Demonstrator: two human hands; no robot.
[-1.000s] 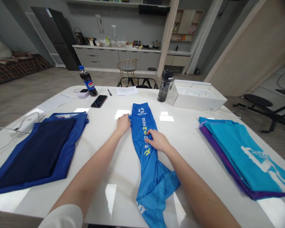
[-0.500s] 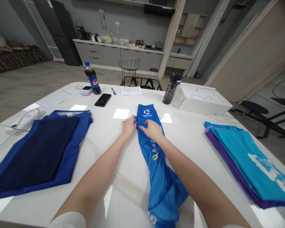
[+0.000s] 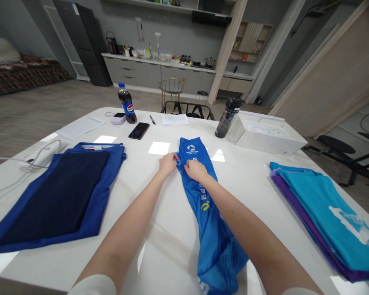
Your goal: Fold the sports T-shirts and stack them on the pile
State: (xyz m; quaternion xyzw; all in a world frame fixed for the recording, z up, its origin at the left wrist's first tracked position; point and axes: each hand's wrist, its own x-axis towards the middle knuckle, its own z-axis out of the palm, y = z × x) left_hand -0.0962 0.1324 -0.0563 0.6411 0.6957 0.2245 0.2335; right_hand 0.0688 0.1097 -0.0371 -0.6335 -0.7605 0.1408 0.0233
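Observation:
A bright blue shirt with white and yellow print lies in a long narrow strip down the middle of the table. Its far end is flat and its near end is bunched. My left hand pinches a bit of the cloth at the strip's left edge, near the far end. Close beside it, my right hand lies over the strip with its fingers curled onto the same edge. The fingertips of both hands are partly hidden. My right forearm covers part of the shirt's right side.
Folded dark and royal blue clothes lie at left, near a white power strip. Turquoise and purple clothes are stacked at right. Farther back are a cola bottle, phone, paper, dark water bottle and white box.
My right hand has drawn its fingers in and shifted slightly left toward the shirt's edge, closer to my left hand. The whole view has shifted slightly.

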